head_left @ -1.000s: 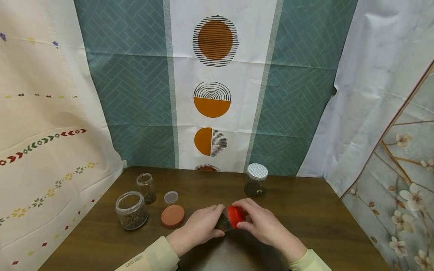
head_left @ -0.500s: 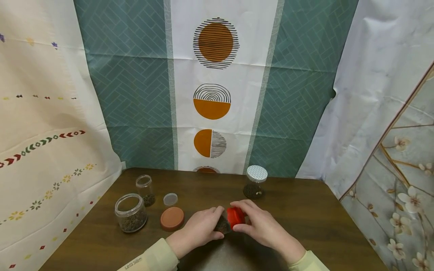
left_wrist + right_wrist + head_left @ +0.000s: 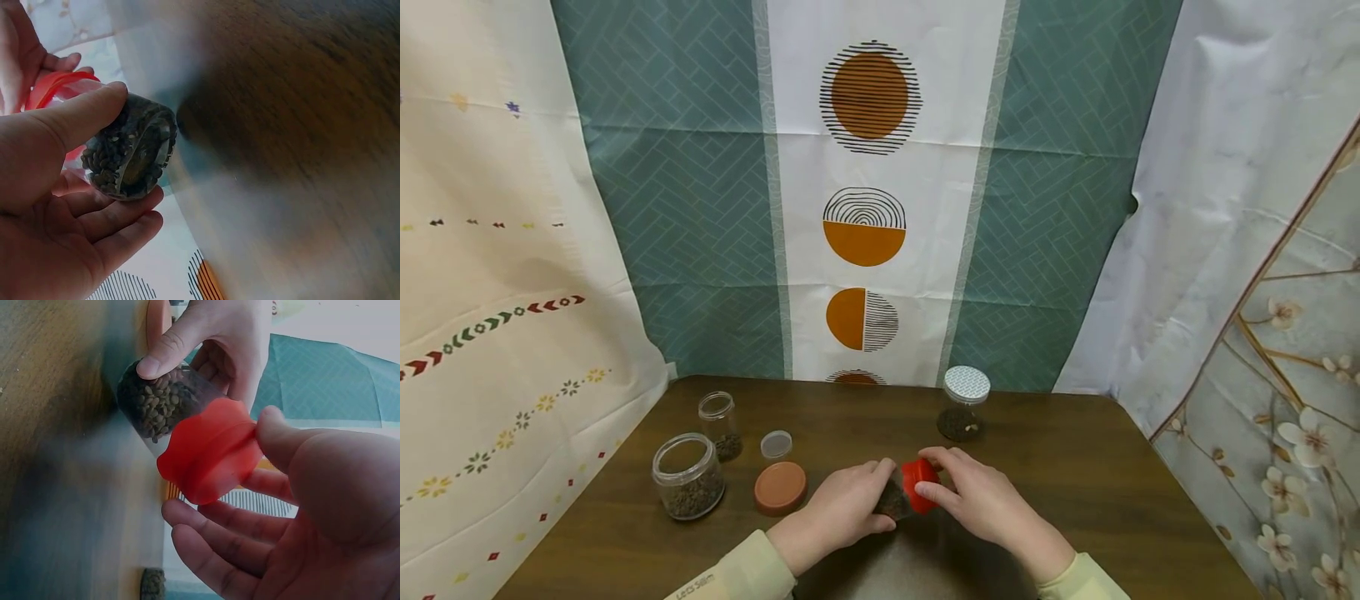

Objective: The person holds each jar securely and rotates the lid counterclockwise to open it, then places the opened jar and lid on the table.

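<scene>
A small clear jar of brown seeds [image 3: 159, 406] lies tilted between my hands, low over the front of the table. My left hand [image 3: 842, 504] grips its body, thumb on one side and fingers on the other. The seeds have slid toward the jar's base, seen in the left wrist view. On the jar's mouth sits a red scalloped lid [image 3: 209, 453]. My right hand [image 3: 981, 496] pinches this lid between thumb and fingers, the lower fingers extended past it in the right wrist view.
To the left stand a wide open jar [image 3: 688, 487] and a narrower open jar [image 3: 721, 429], both holding dark contents. Near them lie an orange-brown lid [image 3: 780, 487] and a small clear lid [image 3: 776, 445]. A jar with a patterned white lid [image 3: 964, 404] stands at the back.
My right thumb has moved up across the red lid, and the lid has turned slightly. The left hand keeps its hold on the jar. The head view has shifted a little.
</scene>
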The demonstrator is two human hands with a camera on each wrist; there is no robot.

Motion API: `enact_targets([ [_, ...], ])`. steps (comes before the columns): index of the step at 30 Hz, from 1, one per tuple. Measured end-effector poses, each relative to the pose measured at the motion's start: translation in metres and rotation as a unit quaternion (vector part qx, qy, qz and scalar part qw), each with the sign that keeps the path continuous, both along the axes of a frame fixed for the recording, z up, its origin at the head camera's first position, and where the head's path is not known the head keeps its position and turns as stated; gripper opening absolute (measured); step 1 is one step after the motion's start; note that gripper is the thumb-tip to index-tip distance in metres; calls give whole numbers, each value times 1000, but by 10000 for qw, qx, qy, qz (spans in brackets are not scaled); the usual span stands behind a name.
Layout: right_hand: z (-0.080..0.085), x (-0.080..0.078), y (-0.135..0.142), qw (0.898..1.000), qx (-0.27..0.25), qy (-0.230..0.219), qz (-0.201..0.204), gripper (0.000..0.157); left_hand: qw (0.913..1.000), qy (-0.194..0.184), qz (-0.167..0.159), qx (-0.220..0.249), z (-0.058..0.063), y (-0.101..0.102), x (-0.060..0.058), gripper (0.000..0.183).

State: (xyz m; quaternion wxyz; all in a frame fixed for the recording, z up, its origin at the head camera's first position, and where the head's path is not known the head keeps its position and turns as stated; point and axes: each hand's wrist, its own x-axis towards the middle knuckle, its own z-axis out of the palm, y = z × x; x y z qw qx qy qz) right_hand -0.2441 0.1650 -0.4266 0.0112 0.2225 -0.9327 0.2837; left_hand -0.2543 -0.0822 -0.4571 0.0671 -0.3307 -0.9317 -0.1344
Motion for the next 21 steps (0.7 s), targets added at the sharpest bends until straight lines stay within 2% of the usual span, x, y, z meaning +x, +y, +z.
enact_targets([
  [6,-1,1,2,9996,25,264,119,51,9999,146,-14,-62,0,1,1,63],
  [15,0,3,4,9973,23,547,500,50,10000,51,27,-50,1,1,3,63],
  [21,0,2,4,9967,68,584,567,49,9999,117,12,-63,2,2,3,62],
])
